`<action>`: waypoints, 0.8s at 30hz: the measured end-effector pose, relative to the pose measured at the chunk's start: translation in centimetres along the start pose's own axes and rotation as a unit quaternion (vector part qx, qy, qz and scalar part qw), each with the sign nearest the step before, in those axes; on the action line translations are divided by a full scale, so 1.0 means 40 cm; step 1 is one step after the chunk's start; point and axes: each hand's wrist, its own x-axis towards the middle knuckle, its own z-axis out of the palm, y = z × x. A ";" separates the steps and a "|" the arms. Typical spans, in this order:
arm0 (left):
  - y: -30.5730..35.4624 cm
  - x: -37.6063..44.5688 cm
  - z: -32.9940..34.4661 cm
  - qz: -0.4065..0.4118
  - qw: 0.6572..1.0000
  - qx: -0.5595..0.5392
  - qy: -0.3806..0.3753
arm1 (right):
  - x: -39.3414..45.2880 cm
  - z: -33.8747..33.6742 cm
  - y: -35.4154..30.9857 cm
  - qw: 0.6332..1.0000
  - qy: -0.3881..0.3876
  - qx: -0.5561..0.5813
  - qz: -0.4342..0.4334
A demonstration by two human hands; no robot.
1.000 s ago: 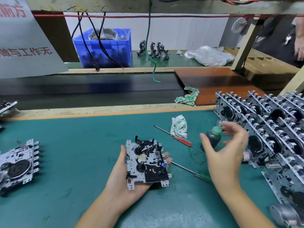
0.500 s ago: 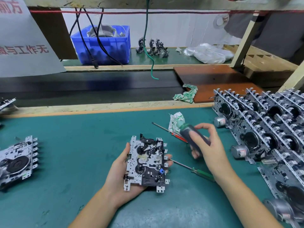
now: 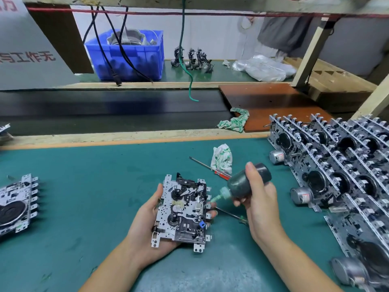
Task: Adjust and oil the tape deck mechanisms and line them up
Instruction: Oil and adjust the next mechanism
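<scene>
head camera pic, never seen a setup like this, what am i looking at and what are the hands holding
The picture comes from a camera worn on a person's head, looking forward and down at their own two bare hands over a green work mat. There is no robot here.

The left hand holds a tape deck mechanism, a metal plate with gears and small parts, face up. The right hand grips a dark oil bottle, tipped so its green nozzle points at the mechanism's right edge.

On the mat lie a red-handled screwdriver, a green-handled screwdriver partly under the hands, and a crumpled rag. At the right, many mechanisms stand in rows. Another one lies at the left edge. Behind runs a dark conveyor belt, with a blue crate beyond it.
</scene>
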 end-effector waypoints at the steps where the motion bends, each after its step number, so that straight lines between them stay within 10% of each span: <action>1: 0.000 0.000 -0.001 -0.001 1.000 -0.001 -0.002 | 0.001 0.000 0.002 1.000 0.008 -0.004 -0.011; 24: -0.001 0.002 -0.001 0.001 1.000 -0.023 -0.012 | 0.000 -0.008 0.025 0.996 0.009 -0.054 -0.064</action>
